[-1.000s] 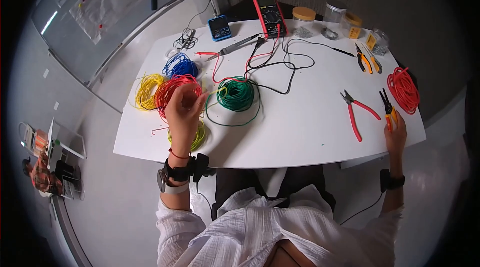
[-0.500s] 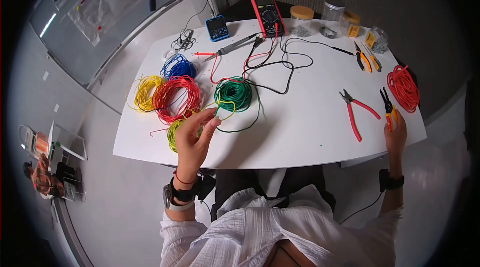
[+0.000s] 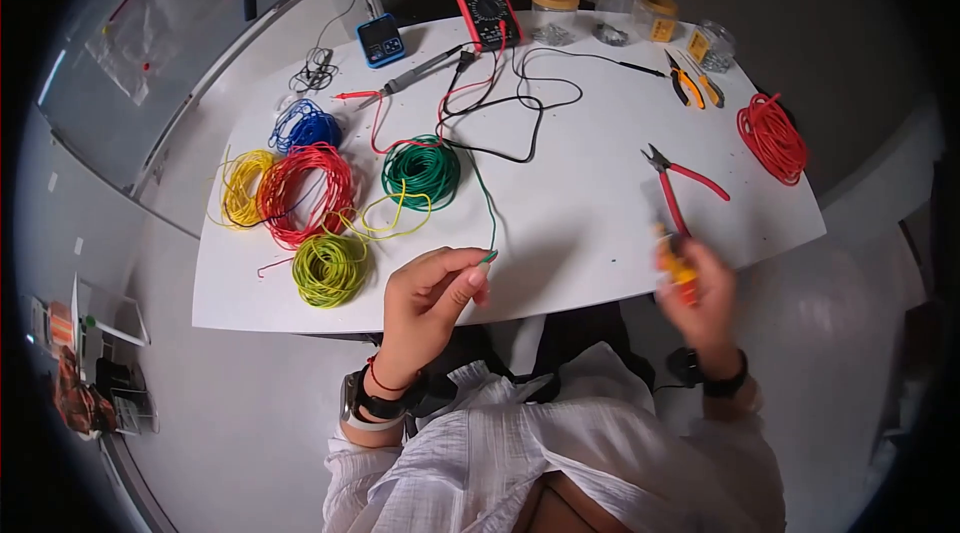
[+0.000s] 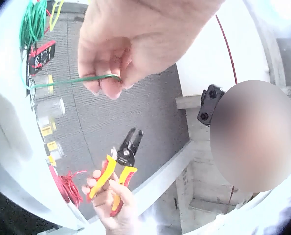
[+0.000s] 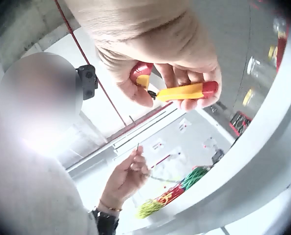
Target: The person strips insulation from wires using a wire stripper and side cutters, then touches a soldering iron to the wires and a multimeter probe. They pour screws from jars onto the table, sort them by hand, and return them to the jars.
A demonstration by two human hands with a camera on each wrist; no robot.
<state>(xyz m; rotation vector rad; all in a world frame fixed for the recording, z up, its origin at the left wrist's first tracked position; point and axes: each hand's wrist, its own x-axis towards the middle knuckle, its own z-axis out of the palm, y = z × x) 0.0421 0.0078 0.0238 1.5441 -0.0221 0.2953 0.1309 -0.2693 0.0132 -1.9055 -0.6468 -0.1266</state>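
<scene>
Between thumb and fingers, my left hand (image 3: 425, 303) pinches the end of a green wire (image 3: 490, 203) near the table's front edge. That wire trails back to the green coil (image 3: 421, 173) at mid-table. My right hand (image 3: 708, 298) holds a pair of wire strippers with yellow and red handles (image 4: 121, 178), raised by the front right edge and blurred in the head view. In the left wrist view their dark jaws stand apart. Close to the right hand lie red-handled cutters (image 3: 672, 195) on the table. A loose yellow wire (image 3: 400, 223) curves beside the green coil.
Red (image 3: 305, 195), yellow (image 3: 247, 189), blue (image 3: 305, 128) and yellow-green (image 3: 330, 271) coils cluster at the left. Behind them are a blue-cased meter (image 3: 380, 40), a soldering iron (image 3: 420, 70) and a multimeter (image 3: 487, 8) with trailing leads. Jars (image 3: 553, 13) line the back; another red coil (image 3: 772, 140) lies right.
My left hand has drawn the green wire's end toward the front edge, leaving the yellow wire on the table. My right hand has lifted the wire strippers and brought them leftward.
</scene>
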